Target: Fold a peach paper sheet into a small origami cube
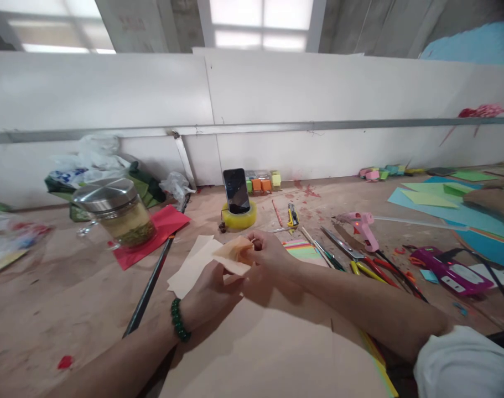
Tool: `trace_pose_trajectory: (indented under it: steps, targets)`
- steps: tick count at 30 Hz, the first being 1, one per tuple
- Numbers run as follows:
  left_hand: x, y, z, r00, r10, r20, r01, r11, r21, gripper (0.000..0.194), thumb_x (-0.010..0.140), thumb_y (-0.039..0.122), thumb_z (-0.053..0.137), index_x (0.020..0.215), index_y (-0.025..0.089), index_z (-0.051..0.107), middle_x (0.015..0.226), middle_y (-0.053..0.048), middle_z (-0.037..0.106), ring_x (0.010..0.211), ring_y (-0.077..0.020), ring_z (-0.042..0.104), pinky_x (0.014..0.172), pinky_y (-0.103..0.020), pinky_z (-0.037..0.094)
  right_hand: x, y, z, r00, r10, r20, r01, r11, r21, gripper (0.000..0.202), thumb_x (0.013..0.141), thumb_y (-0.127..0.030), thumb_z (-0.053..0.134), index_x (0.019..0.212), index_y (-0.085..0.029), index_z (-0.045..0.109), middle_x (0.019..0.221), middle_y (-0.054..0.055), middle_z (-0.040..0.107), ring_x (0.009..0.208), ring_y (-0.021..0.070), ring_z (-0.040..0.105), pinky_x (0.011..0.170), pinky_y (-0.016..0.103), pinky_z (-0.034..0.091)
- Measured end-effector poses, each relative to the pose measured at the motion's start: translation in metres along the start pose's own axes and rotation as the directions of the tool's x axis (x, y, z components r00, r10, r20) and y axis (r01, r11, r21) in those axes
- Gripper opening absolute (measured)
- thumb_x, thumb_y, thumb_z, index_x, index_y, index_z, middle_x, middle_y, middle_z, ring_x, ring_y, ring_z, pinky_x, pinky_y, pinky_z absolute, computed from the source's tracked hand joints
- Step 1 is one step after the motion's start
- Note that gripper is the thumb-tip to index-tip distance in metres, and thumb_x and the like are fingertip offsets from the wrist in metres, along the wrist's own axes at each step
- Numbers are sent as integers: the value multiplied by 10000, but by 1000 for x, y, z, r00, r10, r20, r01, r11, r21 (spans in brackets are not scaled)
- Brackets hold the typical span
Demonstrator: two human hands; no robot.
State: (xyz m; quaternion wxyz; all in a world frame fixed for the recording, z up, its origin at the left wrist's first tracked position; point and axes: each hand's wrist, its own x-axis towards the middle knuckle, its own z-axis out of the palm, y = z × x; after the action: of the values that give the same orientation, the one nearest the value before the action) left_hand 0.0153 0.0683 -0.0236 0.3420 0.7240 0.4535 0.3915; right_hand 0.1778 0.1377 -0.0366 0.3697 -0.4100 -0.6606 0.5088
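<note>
Both of my hands meet over the middle of the table around a small folded piece of peach paper [234, 253]. My left hand [212, 293], with a green bead bracelet [179, 319] at the wrist, pinches its lower edge. At its upper right, my right hand [270, 255] is closed on the same paper, its fingertips partly hidden. Pale peach sheets [193, 262] lie just left of the hands. Beneath my forearms spreads a large peach sheet [268, 348], with coloured edges showing under its right side.
A phone [237, 190] leans on a yellow tape roll [240, 216]. Left stands a lidded glass mug [125, 218] on red paper [169, 225]. To the right lie a utility knife [292, 214], scissors [343, 242], a pink glue gun [364, 226] and a purple device [453, 271].
</note>
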Motion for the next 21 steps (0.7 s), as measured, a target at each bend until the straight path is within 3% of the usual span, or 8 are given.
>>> trace_pose_trajectory:
  steps: [2, 5, 8, 11, 16, 21]
  targets:
    - [2, -1, 0, 1000, 14, -4, -14, 998, 64, 296, 770, 326, 646, 1036, 198, 671, 942, -54, 727, 953, -265, 651, 911, -404, 510, -2, 0, 1, 1000, 10, 14, -10, 1000, 12, 122, 697, -237, 611, 793, -190, 553, 600, -43, 574, 499, 98, 504, 442, 181, 366]
    - [2, -4, 1, 999, 26, -34, -23, 995, 100, 301, 757, 319, 660, 1030, 192, 652, 904, -56, 716, 937, -271, 650, 858, -384, 528, -5, 0, 3, 998, -61, -22, 60, 997, -52, 72, 711, -227, 589, 712, -185, 531, 609, -37, 560, 537, 95, 510, 457, 171, 371]
    - [-1, -7, 3, 998, 15, -65, -8, 995, 102, 308, 746, 318, 675, 1020, 186, 626, 904, -67, 694, 893, -255, 649, 806, -368, 538, -8, -2, 5, 992, -95, -80, 87, 991, -104, 50, 703, -188, 561, 686, -188, 514, 593, -44, 537, 524, 96, 507, 454, 177, 378]
    - [-1, -5, 5, 999, 6, -53, -2, 997, 71, 334, 757, 337, 657, 1045, 186, 578, 925, -61, 664, 836, -212, 637, 765, -352, 542, -11, -8, 8, 990, -126, -59, 119, 987, -105, 42, 731, -175, 516, 702, -184, 544, 566, -42, 547, 493, 99, 518, 457, 187, 377]
    - [-1, 3, 6, 996, -57, -68, 61, 997, 55, 227, 797, 294, 570, 996, 186, 570, 861, -29, 652, 733, -169, 600, 711, -321, 529, -20, -17, 10, 966, -238, -100, 174, 886, -429, 225, 721, -225, 597, 524, -166, 507, 490, -43, 461, 475, 80, 412, 457, 208, 250]
    - [2, 7, -1, 973, -132, -189, 102, 982, -157, 177, 734, 275, 527, 861, 184, 610, 831, -36, 647, 741, -184, 601, 672, -307, 527, -23, -16, 9, 937, -350, -8, 305, 827, -471, 228, 802, -278, 575, 616, -156, 627, 500, -39, 501, 466, 70, 390, 472, 210, 240]
